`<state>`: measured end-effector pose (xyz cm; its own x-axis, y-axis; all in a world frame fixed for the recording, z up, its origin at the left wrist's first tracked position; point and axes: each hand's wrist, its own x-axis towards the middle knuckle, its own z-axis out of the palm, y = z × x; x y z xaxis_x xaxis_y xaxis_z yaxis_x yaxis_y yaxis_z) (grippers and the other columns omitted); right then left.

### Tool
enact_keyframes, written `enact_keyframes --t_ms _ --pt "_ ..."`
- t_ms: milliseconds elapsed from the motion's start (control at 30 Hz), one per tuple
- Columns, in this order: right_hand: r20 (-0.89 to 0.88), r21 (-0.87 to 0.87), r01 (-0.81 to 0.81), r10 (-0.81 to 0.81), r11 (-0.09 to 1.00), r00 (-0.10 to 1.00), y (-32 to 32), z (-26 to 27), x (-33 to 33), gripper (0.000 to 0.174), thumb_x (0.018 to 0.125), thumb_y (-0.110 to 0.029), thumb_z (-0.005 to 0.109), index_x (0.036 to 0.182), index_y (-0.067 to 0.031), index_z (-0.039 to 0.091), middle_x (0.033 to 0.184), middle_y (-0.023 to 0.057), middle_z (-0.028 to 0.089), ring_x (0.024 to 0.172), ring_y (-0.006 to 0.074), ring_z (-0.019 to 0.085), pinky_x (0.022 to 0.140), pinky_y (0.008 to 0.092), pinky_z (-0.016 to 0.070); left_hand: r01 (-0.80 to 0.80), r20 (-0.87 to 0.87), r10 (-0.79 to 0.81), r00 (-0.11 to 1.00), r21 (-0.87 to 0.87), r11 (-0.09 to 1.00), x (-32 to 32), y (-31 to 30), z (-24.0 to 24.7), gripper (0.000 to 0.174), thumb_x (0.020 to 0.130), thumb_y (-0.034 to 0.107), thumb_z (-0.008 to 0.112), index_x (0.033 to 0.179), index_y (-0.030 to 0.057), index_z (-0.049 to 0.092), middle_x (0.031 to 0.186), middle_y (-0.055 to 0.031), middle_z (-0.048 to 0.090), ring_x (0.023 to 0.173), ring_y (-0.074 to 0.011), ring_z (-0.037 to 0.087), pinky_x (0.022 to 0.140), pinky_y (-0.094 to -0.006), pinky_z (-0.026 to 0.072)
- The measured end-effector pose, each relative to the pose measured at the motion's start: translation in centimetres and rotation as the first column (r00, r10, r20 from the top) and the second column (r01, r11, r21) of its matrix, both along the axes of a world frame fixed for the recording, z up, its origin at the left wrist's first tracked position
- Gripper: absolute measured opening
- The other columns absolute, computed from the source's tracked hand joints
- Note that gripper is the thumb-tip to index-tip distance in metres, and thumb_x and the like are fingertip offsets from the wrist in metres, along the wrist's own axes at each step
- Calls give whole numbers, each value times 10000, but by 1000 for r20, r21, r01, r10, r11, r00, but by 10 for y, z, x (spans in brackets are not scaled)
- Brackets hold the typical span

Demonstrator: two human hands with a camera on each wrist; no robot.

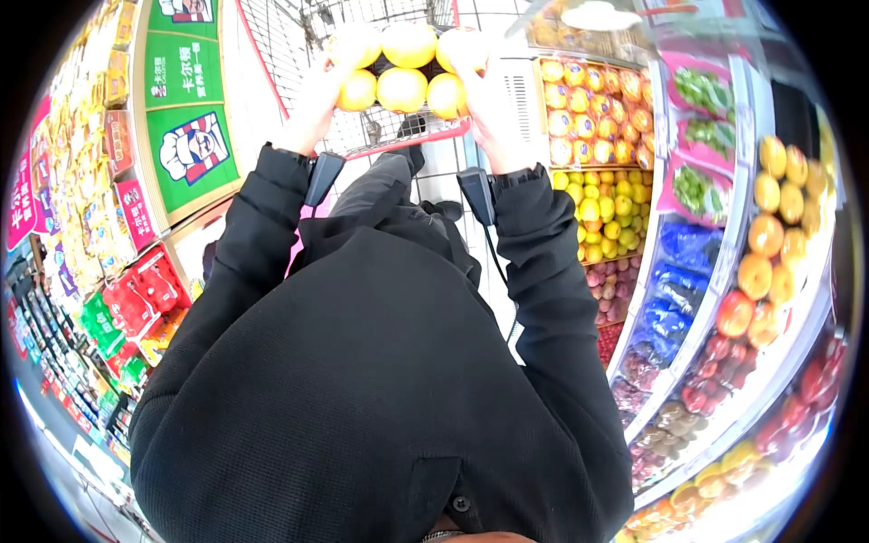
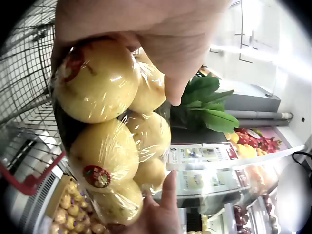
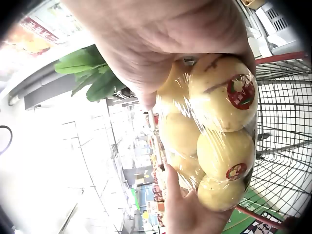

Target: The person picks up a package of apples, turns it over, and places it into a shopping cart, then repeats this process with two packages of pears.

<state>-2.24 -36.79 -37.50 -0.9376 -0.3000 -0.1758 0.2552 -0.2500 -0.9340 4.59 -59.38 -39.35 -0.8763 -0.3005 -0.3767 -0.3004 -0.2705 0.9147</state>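
At the far left, bagged snacks [image 1: 81,181] fill a display, with red packages [image 1: 145,294] lower down and a green sign board [image 1: 190,109] beside them. The left hand [image 1: 312,104] grips one end of a pack of yellow fruit [image 1: 401,89], its grip only as wide as the pack, the thumb along one face; the fingers behind are mostly hidden. The pack sits between the two hands, six round fruits in two rows of three under clear wrap, some with red round stickers. It lies against the wire shopping cart [image 1: 398,143] in the head view; how high above it, I cannot tell. The right hand [image 1: 489,113] grips the other end in the same way, thumb on the face. Both arms wear black sleeves.

To the right stand boxes of wrapped orange fruit [image 1: 593,104], then yellow-green fruit [image 1: 606,208] and pinkish fruit [image 1: 611,281] nearer the body. Further right, shelves carry green produce [image 1: 706,136] in pink packaging, blue packages [image 1: 674,290] and, at the far right, packed orange-coloured fruit [image 1: 760,235].
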Motion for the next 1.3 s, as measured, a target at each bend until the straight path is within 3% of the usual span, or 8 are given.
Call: enact_keyframes --t_ms 333,433,500,800,1033,1067,1167,1300 --pt "333 317 -326 218 890 917 -133 -149 -89 570 895 -326 695 1332 -46 459 1183 68 584 1064 151 572 939 294 463 -313 288 315 904 -55 948 -43 -80 -124 550 805 348 777 1206 31 574 1146 -69 622 1021 -164 599 875 -308 484" --pt "495 169 -307 189 936 848 -156 -168 -104 471 891 -311 703 1225 -30 526 1105 68 602 998 151 583 840 296 494 -296 321 323 891 -129 946 -41 -94 -170 525 803 360 777 1164 18 611 1092 -80 661 985 -156 624 863 -294 491" --pt "606 251 -255 54 934 794 -172 -169 -108 415 910 -349 685 1161 -40 569 1047 56 604 933 134 575 793 291 493 -241 342 294 893 -189 952 -53 -104 -193 510 803 368 776 1139 13 626 1087 -91 671 975 -151 631 863 -291 493" --pt "598 363 -175 -85 915 797 -191 -261 -126 546 870 -354 728 1236 -37 474 1130 100 573 1007 191 581 849 345 496 -221 490 245 837 -108 969 -93 -121 -271 542 812 378 772 1139 -22 608 1055 -90 662 932 -150 635 806 -291 511" --pt "665 425 -241 -120 873 737 -208 -311 -131 494 853 -334 748 1183 -67 494 1100 85 577 1015 189 570 866 351 479 -433 488 412 769 -75 898 -89 -113 -336 452 840 321 743 1109 -21 621 1025 -100 668 900 -171 647 805 -298 515" --pt "670 342 -237 -58 909 741 -209 -317 -130 500 851 -344 748 1179 -59 501 1105 85 578 1015 190 570 865 347 479 -422 538 451 713 -185 888 -86 -111 -340 447 843 310 735 1111 -25 610 1028 -103 664 901 -178 646 806 -300 515" --pt "642 355 -309 10 883 767 -208 -351 -123 508 854 -353 742 1187 -52 503 1112 89 580 1009 190 578 853 343 490 -497 605 440 663 -82 864 -69 -109 -367 611 768 361 779 1143 -64 553 1058 -171 658 978 -236 645 850 -325 504" --pt "718 319 -372 34 872 696 -220 -350 -123 559 851 -359 745 1231 -34 495 1132 99 584 1007 183 589 853 313 491 -485 576 607 547 -373 791 -53 -94 -385 753 747 383 789 1265 -30 433 1172 -240 605 1099 -308 605 943 -368 462"
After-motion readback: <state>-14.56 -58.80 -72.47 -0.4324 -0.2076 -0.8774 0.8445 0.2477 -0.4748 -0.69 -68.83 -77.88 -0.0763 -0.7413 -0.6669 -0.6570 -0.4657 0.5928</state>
